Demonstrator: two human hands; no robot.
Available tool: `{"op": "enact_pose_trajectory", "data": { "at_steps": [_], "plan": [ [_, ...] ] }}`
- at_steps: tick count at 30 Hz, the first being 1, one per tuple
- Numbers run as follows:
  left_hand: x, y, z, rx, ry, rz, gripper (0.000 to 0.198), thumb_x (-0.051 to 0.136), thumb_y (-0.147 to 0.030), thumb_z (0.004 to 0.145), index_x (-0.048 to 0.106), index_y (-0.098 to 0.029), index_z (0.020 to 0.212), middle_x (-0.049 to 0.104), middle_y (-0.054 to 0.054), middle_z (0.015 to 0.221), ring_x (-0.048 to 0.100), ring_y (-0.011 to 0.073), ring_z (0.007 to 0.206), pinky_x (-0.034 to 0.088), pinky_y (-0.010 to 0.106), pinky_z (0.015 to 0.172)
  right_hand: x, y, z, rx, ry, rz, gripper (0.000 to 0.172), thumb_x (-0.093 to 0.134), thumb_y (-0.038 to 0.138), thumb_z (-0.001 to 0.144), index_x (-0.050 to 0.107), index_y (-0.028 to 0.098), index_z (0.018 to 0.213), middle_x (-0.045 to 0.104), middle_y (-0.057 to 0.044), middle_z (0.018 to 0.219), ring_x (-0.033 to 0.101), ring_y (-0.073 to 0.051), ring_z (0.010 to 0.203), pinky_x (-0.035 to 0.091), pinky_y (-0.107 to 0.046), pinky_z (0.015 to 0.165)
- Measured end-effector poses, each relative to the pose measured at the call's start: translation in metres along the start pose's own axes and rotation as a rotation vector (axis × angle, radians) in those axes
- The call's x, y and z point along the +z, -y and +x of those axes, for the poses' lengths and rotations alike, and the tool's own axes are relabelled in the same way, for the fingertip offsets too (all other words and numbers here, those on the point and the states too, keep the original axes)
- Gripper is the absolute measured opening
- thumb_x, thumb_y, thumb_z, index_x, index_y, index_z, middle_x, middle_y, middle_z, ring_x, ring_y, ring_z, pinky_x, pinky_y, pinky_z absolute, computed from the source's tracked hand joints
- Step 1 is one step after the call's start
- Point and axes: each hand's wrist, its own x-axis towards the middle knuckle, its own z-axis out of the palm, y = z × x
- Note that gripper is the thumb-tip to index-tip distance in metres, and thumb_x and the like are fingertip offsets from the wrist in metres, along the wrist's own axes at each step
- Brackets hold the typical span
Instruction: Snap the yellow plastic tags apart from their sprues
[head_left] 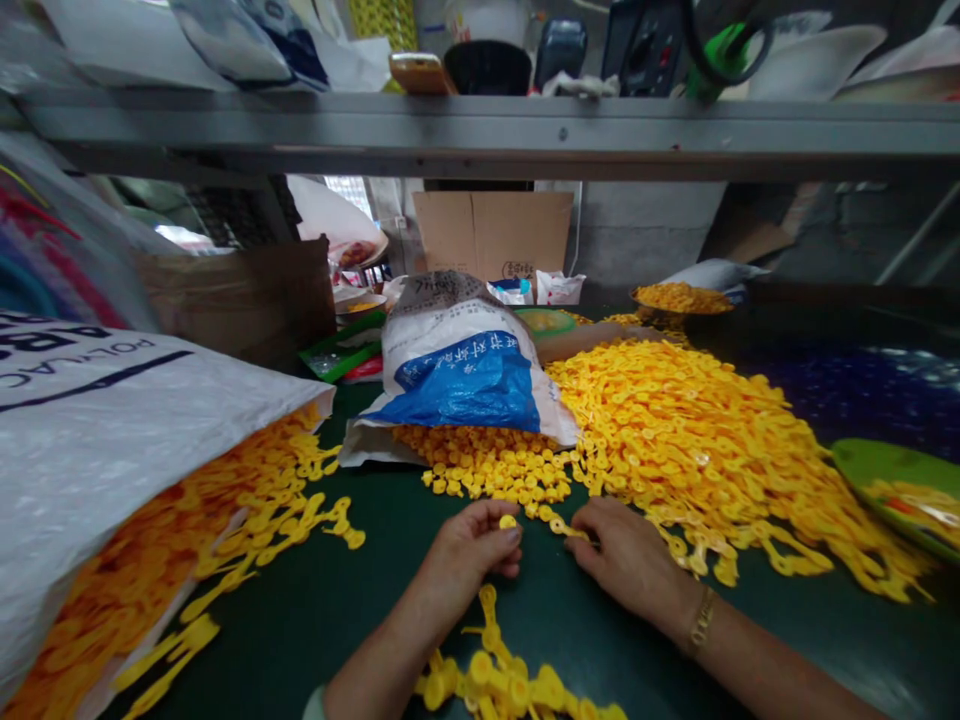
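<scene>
My left hand (484, 538) pinches a small round yellow plastic cap (508, 521) between thumb and fingers, just above the table. Close by on the right, my right hand (626, 550) has its fingers closed on a yellow plastic strip with a ring end (561, 526). Beyond both hands, small yellow caps (499, 470) spill from the mouth of a white and blue sack (469, 370). A large heap of yellow plastic strips (675, 440) lies to the right. Nearer me, below the hands, is a small pile of joined yellow pieces (510, 685).
A white sack (135, 400) at the left spills more yellow strips (315, 515) onto the dark green table (285, 620). On the right sits a green dish (892, 465) with pieces in it. A metal shelf (480, 125) crosses above; a cardboard box (495, 235) stands behind.
</scene>
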Motion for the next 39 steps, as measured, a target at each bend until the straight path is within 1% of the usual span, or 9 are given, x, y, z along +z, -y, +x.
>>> {"op": "enact_pose_trajectory", "data": {
  "at_steps": [5, 11, 15, 20, 23, 26, 29, 33, 39],
  "plan": [
    [0.006, 0.009, -0.002, 0.013, 0.055, 0.151, 0.041, 0.065, -0.029, 0.070, 0.060, -0.013, 0.107, 0.055, -0.005, 0.063, 0.052, 0.0101, 0.053, 0.044, 0.023, 0.050, -0.002, 0.012, -0.006, -0.027, 0.067, 0.132, 0.015, 0.052, 0.031, 0.088, 0.062, 0.021, 0.084, 0.065, 0.000, 0.076, 0.060, -0.016, 0.071, 0.042, -0.025, 0.062],
    [0.009, 0.010, -0.008, 0.029, 0.082, 0.307, 0.020, 0.058, -0.027, 0.073, 0.061, -0.017, 0.090, 0.053, -0.005, 0.060, 0.051, 0.0102, 0.051, 0.039, 0.020, 0.045, -0.006, 0.029, -0.006, -0.103, 0.113, 0.379, 0.012, 0.053, 0.019, 0.086, 0.064, 0.021, 0.084, 0.064, -0.001, 0.082, 0.059, -0.016, 0.079, 0.044, -0.026, 0.070],
    [0.004, 0.013, -0.004, -0.013, 0.097, 0.260, 0.012, 0.058, -0.027, 0.072, 0.056, -0.018, 0.079, 0.049, -0.007, 0.053, 0.046, 0.0085, 0.043, 0.036, 0.017, 0.039, -0.003, 0.026, -0.005, -0.024, 0.167, 0.685, 0.015, 0.056, 0.022, 0.085, 0.064, 0.021, 0.097, 0.065, -0.001, 0.090, 0.060, -0.016, 0.083, 0.046, -0.028, 0.073],
    [-0.005, 0.013, 0.001, -0.064, 0.169, 0.076, 0.015, 0.058, -0.032, 0.073, 0.056, -0.018, 0.077, 0.050, -0.006, 0.048, 0.041, 0.0069, 0.036, 0.035, 0.017, 0.036, -0.002, 0.014, -0.005, 0.107, 0.249, 1.159, 0.039, 0.068, 0.032, 0.078, 0.058, 0.022, 0.114, 0.065, -0.004, 0.109, 0.062, -0.018, 0.093, 0.049, -0.029, 0.075],
    [-0.006, 0.012, 0.001, -0.060, 0.177, 0.087, 0.014, 0.059, -0.031, 0.073, 0.056, -0.018, 0.077, 0.050, -0.007, 0.049, 0.041, 0.0070, 0.036, 0.035, 0.017, 0.037, -0.007, 0.016, -0.005, 0.103, 0.303, 1.131, 0.028, 0.061, 0.041, 0.084, 0.065, 0.020, 0.103, 0.069, -0.003, 0.093, 0.064, -0.018, 0.084, 0.048, -0.029, 0.074],
    [-0.003, 0.010, -0.003, 0.001, 0.159, 0.213, 0.011, 0.060, -0.027, 0.074, 0.057, -0.018, 0.078, 0.049, -0.007, 0.053, 0.044, 0.0072, 0.041, 0.035, 0.017, 0.039, -0.009, 0.022, -0.004, 0.143, 0.351, 1.083, 0.032, 0.051, 0.046, 0.090, 0.065, 0.017, 0.083, 0.067, 0.001, 0.070, 0.061, -0.014, 0.065, 0.044, -0.025, 0.062],
    [0.002, 0.009, -0.008, 0.096, 0.164, 0.294, 0.009, 0.061, -0.025, 0.076, 0.061, -0.017, 0.081, 0.053, -0.006, 0.058, 0.047, 0.0073, 0.048, 0.036, 0.017, 0.044, -0.005, 0.025, -0.004, 0.221, 0.475, 1.142, 0.029, 0.059, 0.045, 0.085, 0.061, 0.017, 0.080, 0.067, 0.002, 0.070, 0.056, -0.010, 0.055, 0.039, -0.021, 0.054],
    [0.002, 0.011, -0.008, 0.057, 0.188, 0.184, 0.016, 0.068, -0.026, 0.072, 0.063, -0.016, 0.082, 0.054, -0.006, 0.056, 0.045, 0.0068, 0.047, 0.037, 0.017, 0.045, -0.002, 0.023, -0.006, 0.175, 0.600, 1.124, 0.028, 0.062, 0.043, 0.082, 0.065, 0.016, 0.078, 0.069, 0.000, 0.067, 0.054, -0.010, 0.055, 0.040, -0.021, 0.057],
    [-0.003, 0.008, -0.007, 0.010, 0.162, -0.227, 0.038, 0.080, -0.025, 0.064, 0.066, -0.013, 0.097, 0.067, 0.005, 0.092, 0.061, 0.0098, 0.062, 0.049, 0.022, 0.060, -0.008, 0.024, -0.004, 0.111, 0.362, 1.101, 0.020, 0.059, 0.034, 0.085, 0.068, 0.016, 0.083, 0.068, 0.000, 0.070, 0.059, -0.013, 0.066, 0.042, -0.025, 0.065]
  ]
}}
